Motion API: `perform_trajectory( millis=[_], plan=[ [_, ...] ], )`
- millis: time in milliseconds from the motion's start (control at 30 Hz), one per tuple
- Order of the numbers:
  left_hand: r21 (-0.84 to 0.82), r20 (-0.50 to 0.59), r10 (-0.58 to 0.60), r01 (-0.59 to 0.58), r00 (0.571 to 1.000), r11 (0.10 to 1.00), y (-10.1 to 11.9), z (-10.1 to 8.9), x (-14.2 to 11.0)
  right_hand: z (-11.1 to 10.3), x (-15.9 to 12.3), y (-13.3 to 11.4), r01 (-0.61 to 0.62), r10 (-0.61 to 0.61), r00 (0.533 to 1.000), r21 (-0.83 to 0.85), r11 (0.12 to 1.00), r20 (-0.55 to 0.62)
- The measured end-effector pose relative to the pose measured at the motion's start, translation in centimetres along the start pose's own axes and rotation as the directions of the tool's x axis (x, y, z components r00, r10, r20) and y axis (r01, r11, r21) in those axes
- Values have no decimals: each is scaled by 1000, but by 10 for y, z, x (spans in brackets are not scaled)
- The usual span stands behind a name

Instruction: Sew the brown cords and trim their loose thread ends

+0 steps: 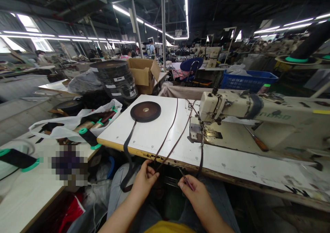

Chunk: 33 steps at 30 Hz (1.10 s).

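Observation:
My left hand is closed in a pinch on a thin dark brown strap just below the table's front edge. The strap runs up across the white table in two lines toward the sewing machine. My right hand is also closed, gripping a small thin tool with the strap end near my lap. A flat roll of brown tape lies on the table, and a wide dark band trails from it over the edge.
Left of the table, a white plastic bag holds thread spools with green ends. Stacked black tape rolls and a cardboard box stand behind. A screwdriver lies by the machine. A blue crate sits farther back. People work in the distance.

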State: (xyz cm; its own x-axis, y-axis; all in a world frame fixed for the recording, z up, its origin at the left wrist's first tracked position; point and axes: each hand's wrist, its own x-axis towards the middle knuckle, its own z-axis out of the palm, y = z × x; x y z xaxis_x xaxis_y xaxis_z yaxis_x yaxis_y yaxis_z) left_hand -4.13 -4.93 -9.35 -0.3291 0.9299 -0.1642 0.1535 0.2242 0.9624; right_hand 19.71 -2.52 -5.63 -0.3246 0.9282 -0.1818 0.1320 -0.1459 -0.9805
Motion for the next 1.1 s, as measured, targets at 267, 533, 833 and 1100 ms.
perform_trajectory(
  millis=[267,533,833,1100],
  plan=[
    [234,254,33,-95,967,968,0,-19,2,-4,-1,-4,-11,11,998,1,1000,62],
    [280,537,-44,-129,843,951,12,-38,-11,2,-1,-7,-19,19,996,-1,1000,83],
    [-29,566,46,-36,823,999,78,-42,-16,10,-6,-15,22,-23,988,7,1000,152],
    [-518,407,42,192,912,833,115,-17,-19,23,-16,-19,5,13,921,-47,999,388]
  ],
)
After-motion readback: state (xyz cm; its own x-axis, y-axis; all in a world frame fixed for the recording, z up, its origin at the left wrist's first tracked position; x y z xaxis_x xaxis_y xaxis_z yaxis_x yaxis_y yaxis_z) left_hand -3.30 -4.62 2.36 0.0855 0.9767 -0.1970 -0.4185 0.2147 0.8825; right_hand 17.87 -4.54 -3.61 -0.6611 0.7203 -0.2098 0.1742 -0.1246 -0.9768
